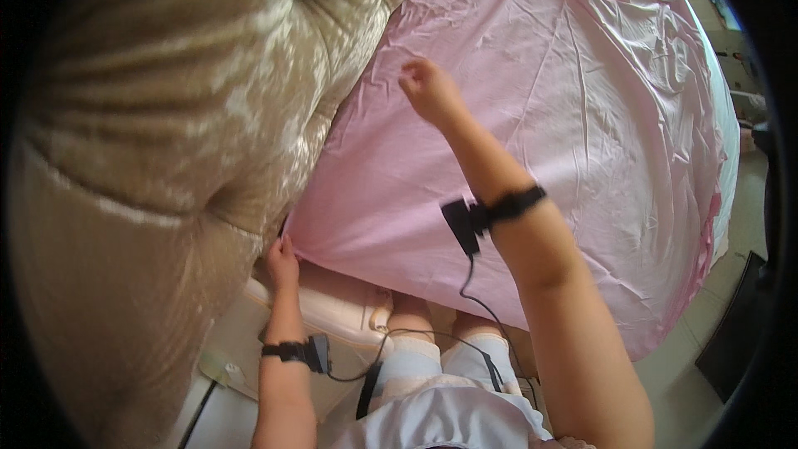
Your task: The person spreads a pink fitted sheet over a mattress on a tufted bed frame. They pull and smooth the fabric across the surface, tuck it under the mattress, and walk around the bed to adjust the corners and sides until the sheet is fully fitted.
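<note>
A wrinkled pink bedsheet lies spread over a bed. At the sheet's near left corner, beside the headboard, my left hand grips its edge, and folds fan out from there. My right hand is over the sheet's upper part, fingers curled; whether they pinch any fabric cannot be told. Both forearms wear black straps with small devices and cables.
A tufted beige velvet headboard fills the left side. Below my left hand stands a pale bedside cabinet. A light mattress edge shows at the right, with a dark flat object on the tiled floor.
</note>
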Demonstrator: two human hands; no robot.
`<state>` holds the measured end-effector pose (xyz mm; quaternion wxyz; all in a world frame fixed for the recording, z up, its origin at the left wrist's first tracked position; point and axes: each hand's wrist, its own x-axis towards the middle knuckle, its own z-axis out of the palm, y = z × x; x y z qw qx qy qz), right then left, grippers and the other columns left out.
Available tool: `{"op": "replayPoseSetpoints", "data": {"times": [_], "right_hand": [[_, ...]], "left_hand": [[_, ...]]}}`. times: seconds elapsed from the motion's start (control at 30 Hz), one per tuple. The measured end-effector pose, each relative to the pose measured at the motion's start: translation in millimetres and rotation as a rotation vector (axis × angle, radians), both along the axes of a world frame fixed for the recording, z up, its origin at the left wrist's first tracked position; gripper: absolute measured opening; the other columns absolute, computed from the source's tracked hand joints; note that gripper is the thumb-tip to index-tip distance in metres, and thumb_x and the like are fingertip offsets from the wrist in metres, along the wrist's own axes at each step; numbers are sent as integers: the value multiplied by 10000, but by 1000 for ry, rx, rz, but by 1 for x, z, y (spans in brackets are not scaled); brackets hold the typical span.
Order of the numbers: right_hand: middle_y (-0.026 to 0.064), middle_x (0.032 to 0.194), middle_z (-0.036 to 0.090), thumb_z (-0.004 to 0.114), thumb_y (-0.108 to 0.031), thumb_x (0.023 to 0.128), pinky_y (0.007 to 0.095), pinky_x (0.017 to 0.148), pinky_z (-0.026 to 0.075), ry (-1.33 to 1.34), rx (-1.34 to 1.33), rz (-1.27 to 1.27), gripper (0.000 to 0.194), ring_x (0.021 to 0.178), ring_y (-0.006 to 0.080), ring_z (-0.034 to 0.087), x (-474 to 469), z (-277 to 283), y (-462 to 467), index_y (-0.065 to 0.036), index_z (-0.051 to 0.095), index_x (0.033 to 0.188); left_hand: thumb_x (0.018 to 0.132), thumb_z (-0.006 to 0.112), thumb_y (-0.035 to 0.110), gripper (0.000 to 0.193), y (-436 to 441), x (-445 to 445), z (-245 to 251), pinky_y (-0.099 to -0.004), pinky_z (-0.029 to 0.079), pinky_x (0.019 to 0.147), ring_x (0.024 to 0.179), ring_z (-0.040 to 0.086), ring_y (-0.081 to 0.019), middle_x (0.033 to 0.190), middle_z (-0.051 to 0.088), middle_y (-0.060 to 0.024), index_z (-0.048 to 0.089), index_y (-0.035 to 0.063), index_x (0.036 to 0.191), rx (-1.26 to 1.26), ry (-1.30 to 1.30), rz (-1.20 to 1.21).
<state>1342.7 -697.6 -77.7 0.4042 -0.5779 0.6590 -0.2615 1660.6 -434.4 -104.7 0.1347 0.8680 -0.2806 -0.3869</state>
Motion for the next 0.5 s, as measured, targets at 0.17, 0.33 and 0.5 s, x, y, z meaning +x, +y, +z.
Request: {"op": "replayPoseSetpoints", "data": {"times": [0.17, 0.33, 0.5], "right_hand": [[169, 1119, 609, 595, -357, 801, 382, 881, 457, 280, 235, -280, 412, 1059, 310, 578, 8, -12, -111, -46, 592, 1072], [115, 1146, 609, 593, -444, 807, 375, 877, 465, 481, 403, -82, 481, 1069, 276, 580, 6, -16, -135, -57, 617, 1092], [111, 1071, 639, 565, -455, 812, 380, 832, 484, 490, 463, 37, 447, 1029, 269, 598, 5, -28, -144, -65, 665, 1005]], "left_hand": [[921, 521, 298, 302, 0, -14, 11, -229, 368, 452, 503, 481, -112, 614, 513, -29, 541, 29, 785, -64, 285, 389], [884, 598, 290, 221, -10, -11, 14, -204, 337, 446, 541, 398, -71, 675, 457, 24, 536, 78, 884, 125, 469, 440], [847, 636, 271, 229, -16, -11, 6, -208, 343, 440, 525, 411, -68, 677, 481, 31, 564, 66, 921, 35, 488, 407]]}}
